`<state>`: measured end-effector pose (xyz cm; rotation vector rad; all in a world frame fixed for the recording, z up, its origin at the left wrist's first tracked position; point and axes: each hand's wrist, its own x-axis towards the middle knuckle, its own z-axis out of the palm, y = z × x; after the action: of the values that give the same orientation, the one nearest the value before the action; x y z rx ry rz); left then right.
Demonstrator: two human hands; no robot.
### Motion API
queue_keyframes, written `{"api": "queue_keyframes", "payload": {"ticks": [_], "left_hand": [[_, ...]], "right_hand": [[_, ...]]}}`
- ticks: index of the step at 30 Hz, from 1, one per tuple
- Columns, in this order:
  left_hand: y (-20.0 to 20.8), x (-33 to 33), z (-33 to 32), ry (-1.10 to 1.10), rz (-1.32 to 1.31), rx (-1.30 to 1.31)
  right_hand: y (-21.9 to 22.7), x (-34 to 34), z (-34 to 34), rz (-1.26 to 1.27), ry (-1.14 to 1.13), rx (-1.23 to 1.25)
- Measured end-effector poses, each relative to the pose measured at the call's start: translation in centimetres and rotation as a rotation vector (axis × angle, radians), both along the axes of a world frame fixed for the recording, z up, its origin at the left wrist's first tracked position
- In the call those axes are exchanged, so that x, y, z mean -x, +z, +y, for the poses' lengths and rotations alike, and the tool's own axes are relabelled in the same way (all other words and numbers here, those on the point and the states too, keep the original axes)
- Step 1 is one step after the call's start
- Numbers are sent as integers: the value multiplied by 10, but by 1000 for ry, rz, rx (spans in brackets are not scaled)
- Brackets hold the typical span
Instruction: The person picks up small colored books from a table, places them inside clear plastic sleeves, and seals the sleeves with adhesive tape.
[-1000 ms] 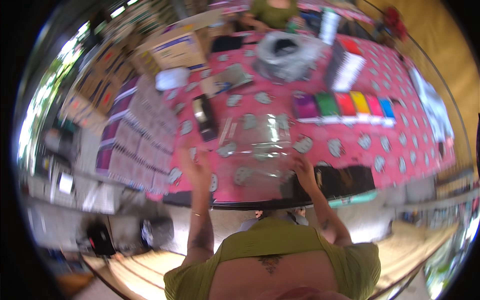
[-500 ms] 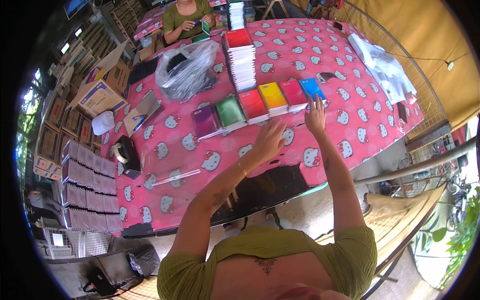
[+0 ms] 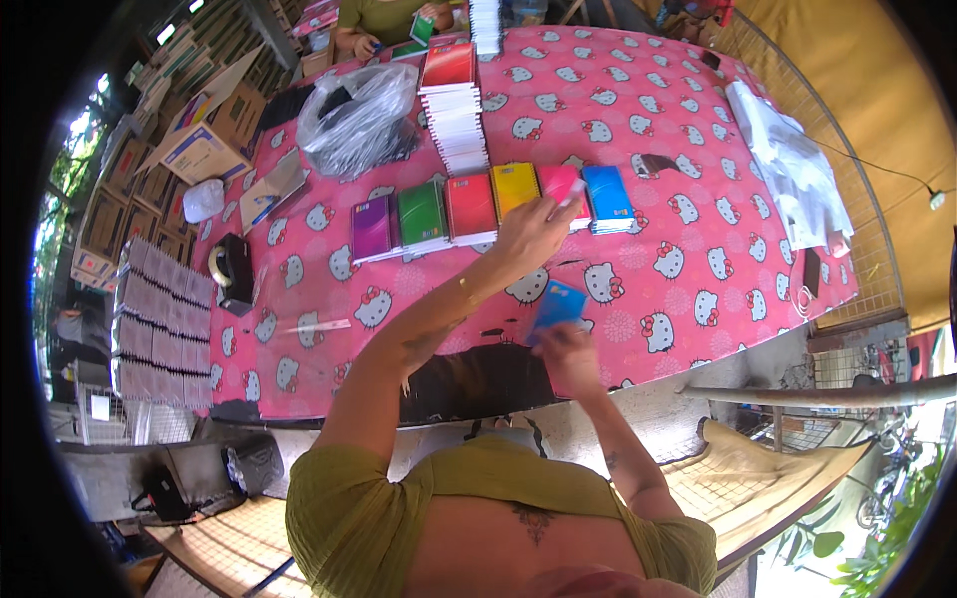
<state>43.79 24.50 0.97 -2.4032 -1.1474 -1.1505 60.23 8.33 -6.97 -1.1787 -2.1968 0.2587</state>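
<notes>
A row of short spiral-notebook stacks lies across the table, topped by a purple notebook (image 3: 372, 227), a green notebook (image 3: 421, 212), a red notebook (image 3: 471, 204), a yellow notebook (image 3: 514, 183), a pink notebook (image 3: 560, 181) and a blue notebook (image 3: 608, 194). My left hand (image 3: 538, 231) reaches over the row, its fingers closed at the pink notebook's right side. Nearer to my body, my right hand (image 3: 570, 354) grips a single blue notebook (image 3: 560, 302), tilted over the tablecloth. Behind the row rises a tall notebook stack (image 3: 454, 120) with a red cover on top.
The table has a pink patterned cloth (image 3: 688, 269). A clear plastic bag (image 3: 357, 125), a tape dispenser (image 3: 232, 274) and an open carton (image 3: 214, 135) are on the left, beside wrapped notebook stacks (image 3: 159, 329). White plastic sheets (image 3: 788, 169) lie right. Opposite, a person (image 3: 384, 25) handles a green notebook.
My right hand has drawn back toward my body with a blue notebook from the row's right end. My left hand has moved forward onto the pink notebook. The view has shifted slightly.
</notes>
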Motion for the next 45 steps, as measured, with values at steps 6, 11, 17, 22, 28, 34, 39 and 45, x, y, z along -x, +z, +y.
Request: {"api": "queue_keyframes", "payload": {"ticks": [6, 11, 17, 22, 28, 34, 39, 45], "left_hand": [[-14, 28, -96, 217, 38, 600], [-73, 32, -92, 261, -95, 856], [-79, 123, -40, 431, 214, 232], [-93, 131, -25, 333, 200, 331], [12, 126, -51, 372, -140, 168], [45, 82, -109, 246, -126, 539], [-60, 50, -115, 259, -132, 845], [-67, 133, -56, 517, -67, 225]], "right_hand": [[-3, 11, 82, 566, -234, 311], [-13, 52, 193, -89, -58, -284], [-18, 61, 184, -370, 110, -67], [-6, 71, 180, -171, -91, -396], [30, 53, 166, 22, -11, -140], [1, 18, 2, 20, 259, 57], [4, 20, 52, 475, -258, 760], [5, 92, 167, 108, -68, -161]]}}
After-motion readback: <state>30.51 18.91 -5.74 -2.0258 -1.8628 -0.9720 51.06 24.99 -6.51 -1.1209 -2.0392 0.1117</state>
